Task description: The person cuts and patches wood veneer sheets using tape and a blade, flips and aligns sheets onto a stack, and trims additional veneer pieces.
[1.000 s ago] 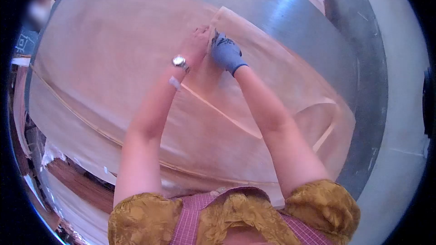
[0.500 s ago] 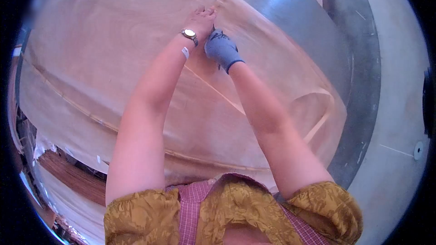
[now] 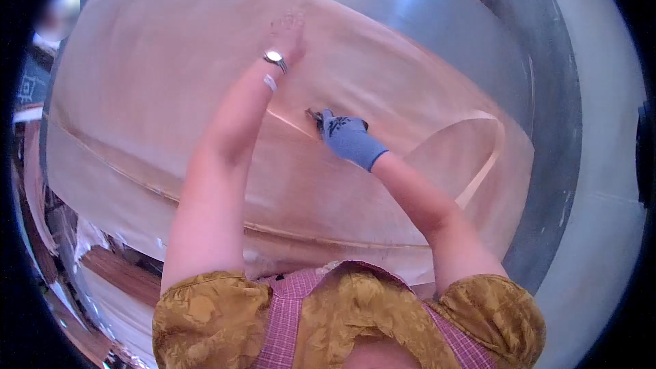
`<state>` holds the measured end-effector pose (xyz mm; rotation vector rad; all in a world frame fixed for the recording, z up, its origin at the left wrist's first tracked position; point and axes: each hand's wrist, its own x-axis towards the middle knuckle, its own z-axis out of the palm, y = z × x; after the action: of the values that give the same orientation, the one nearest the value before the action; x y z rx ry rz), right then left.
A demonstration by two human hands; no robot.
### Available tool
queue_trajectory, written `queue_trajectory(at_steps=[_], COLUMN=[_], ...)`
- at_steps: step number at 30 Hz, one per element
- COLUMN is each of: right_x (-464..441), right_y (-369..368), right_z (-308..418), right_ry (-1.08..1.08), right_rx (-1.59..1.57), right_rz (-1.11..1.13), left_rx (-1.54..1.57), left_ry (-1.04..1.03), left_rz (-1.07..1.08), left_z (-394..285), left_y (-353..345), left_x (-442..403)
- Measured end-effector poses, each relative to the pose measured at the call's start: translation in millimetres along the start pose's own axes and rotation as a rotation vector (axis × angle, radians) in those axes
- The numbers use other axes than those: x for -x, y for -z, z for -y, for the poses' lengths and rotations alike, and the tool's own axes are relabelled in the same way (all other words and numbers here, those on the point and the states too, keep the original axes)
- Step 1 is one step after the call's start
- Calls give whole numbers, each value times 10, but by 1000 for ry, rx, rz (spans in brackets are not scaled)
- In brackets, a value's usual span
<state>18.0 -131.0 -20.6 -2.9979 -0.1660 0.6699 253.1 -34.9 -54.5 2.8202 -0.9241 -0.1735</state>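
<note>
A large thin pinkish-brown sheet, possibly wood veneer (image 3: 157,61), covers most of the work surface. Flat on its upper part lies my bare left hand (image 3: 288,35), fingers spread, with a watch (image 3: 275,59) on the wrist. My right hand (image 3: 347,138), in a blue-grey glove, is lower and to the right, closed around a small dark hand tool (image 3: 314,115). Only the tool's tip shows past the fingers, so its kind is unclear. Just left of it, a pale straight edge (image 3: 290,121) runs diagonally across the sheet.
A curling strip (image 3: 486,157) of the sheet rises at the right. Beyond the sheet is a shiny grey metal surface (image 3: 437,20), with grey floor (image 3: 601,164) farther right. Stacked dark brown sheets (image 3: 119,275) lie at lower left.
My right hand has come away from my left, moving down toward me with the tool. The left hand has shifted slightly left and now lies with fingers spread. The view has shifted a little.
</note>
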Motion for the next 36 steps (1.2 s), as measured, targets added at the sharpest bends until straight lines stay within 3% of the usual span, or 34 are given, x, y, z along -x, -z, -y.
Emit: queue_trajectory(at_steps=[2,5,9,12,15,17,20,22,27,29,32,36], right_x=[-56,-68,358,525,514,504,422,342,433,523,581,457], right_y=[-142,-268,-11,-121,-273,-287,-168,-218,-124,-119,-39,-263], right_z=[0,-73,-533,-854,-785,-757,-544,-683,-1282,-1621,-2093,-3049], right_ry=[51,145,228,200,203,254,134,250,348,369,318,265], right_rx=[18,128,3,31,58,118,313,250,211,187,255,147], right_rz=[-122,-130,9,51,64,-10,109,58,-10,-71,69,-3], left_rx=[-141,14,56,54,28,-11,-73,-109,-100,-73,-84,-63], left_ry=[-153,-20,-24,-154,-87,-70,1,18,-72,0,88,52], left_rz=[-155,91,196,94,208,152,133,156,91,147,228,156], left_z=[-408,-738,-565,-375,-25,-39,-81,-114,17,-25,-277,-169], left_y=[50,-23,-97,-348,-351,-301,-153,-296,-387,-357,-33,-265], left_x=[291,510,520,495,611,670,698,746,660,651,656,690])
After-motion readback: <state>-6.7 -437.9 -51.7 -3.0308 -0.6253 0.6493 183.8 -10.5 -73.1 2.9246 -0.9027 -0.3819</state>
